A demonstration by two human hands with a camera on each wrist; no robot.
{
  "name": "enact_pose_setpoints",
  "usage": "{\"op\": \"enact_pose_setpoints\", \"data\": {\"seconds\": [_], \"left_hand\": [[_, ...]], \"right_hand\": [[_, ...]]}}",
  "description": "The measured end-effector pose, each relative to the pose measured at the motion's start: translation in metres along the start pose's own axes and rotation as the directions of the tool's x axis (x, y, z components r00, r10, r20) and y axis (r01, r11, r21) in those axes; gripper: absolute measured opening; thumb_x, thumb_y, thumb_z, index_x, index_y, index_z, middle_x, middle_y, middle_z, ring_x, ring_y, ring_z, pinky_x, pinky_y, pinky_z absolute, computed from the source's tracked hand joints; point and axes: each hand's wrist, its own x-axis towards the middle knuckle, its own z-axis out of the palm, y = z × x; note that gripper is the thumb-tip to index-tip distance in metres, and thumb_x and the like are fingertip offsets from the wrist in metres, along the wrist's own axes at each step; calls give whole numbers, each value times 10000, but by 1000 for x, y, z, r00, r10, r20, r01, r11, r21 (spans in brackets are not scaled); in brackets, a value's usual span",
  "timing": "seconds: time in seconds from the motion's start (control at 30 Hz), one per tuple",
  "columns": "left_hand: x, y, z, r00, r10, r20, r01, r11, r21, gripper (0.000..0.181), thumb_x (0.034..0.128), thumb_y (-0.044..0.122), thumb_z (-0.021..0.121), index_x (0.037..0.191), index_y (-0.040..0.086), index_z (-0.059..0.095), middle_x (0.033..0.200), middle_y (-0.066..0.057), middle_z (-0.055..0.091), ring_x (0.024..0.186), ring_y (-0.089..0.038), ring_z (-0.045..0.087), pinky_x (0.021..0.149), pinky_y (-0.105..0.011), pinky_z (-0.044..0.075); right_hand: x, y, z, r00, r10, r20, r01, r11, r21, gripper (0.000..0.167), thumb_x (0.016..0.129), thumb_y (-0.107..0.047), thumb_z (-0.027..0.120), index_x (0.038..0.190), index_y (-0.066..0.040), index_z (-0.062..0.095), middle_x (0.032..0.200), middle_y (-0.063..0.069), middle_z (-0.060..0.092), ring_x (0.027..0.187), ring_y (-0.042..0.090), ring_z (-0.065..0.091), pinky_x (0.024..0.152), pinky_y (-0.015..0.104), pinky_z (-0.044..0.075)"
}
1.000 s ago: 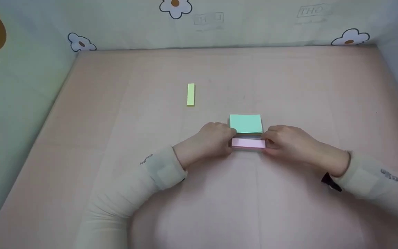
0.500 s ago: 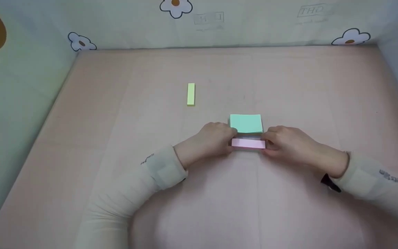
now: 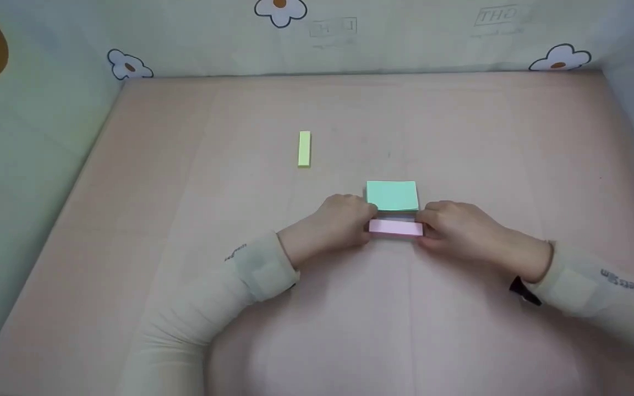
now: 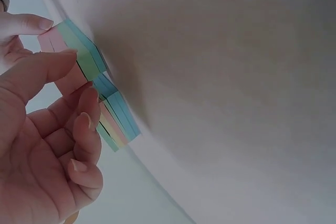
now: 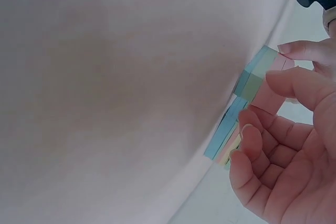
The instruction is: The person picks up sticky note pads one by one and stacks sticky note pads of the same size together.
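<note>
A narrow pink sticky note pad (image 3: 395,227) tops a small stack, with a green pad (image 4: 88,61) and blue layers beneath it in the left wrist view. My left hand (image 3: 336,223) pinches the pink pad's left end between thumb and fingers. At its right end, my right hand (image 3: 463,230) pinches the same pad. Just behind is a wider stack with a mint green sticky note pad (image 3: 392,196) on top. Its lower layers, yellow, pink and blue (image 5: 224,132), show in the right wrist view. Fingers hide parts of both stacks.
A narrow yellow sticky note pad (image 3: 304,149) lies farther back, left of the stacks. The pink table surface (image 3: 317,330) is bordered by pale walls with flower prints, at the back (image 3: 405,44) and sides.
</note>
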Motion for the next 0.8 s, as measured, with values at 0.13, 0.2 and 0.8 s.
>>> {"op": "enact_pose_setpoints", "data": {"seconds": [0.13, 0.2, 0.8], "left_hand": [[0, -1, 1, 1000, 6, -7, -6, 1000, 12, 173, 815, 167, 625, 955, 68, 654, 801, -35, 657, 642, -143, 466, 565, -271, 379], [-1, -1, 1, 1000, 6, -11, -6, 1000, 15, 159, 815, 153, 615, 945, 71, 654, 796, -31, 656, 638, -142, 469, 561, -268, 376], [-13, -7, 0, 997, -49, 55, 50, 999, -13, 151, 846, 181, 589, 874, 68, 685, 748, -36, 659, 607, -117, 464, 539, -233, 371]], "right_hand": [[0, 0, 0, 1000, 2, 19, -1, 1000, -2, 77, 758, -112, 669, 746, -83, 599, 613, -34, 442, 566, 110, 372, 526, 266, 340], [0, 1, -1, 999, 4, 32, -4, 1000, -2, 76, 757, -113, 673, 768, -79, 606, 623, -31, 454, 570, 112, 384, 531, 269, 350], [-7, 1, -11, 991, 96, 91, -98, 995, 13, 137, 771, -173, 674, 858, -67, 677, 692, -35, 544, 605, 100, 439, 560, 297, 394]]}}
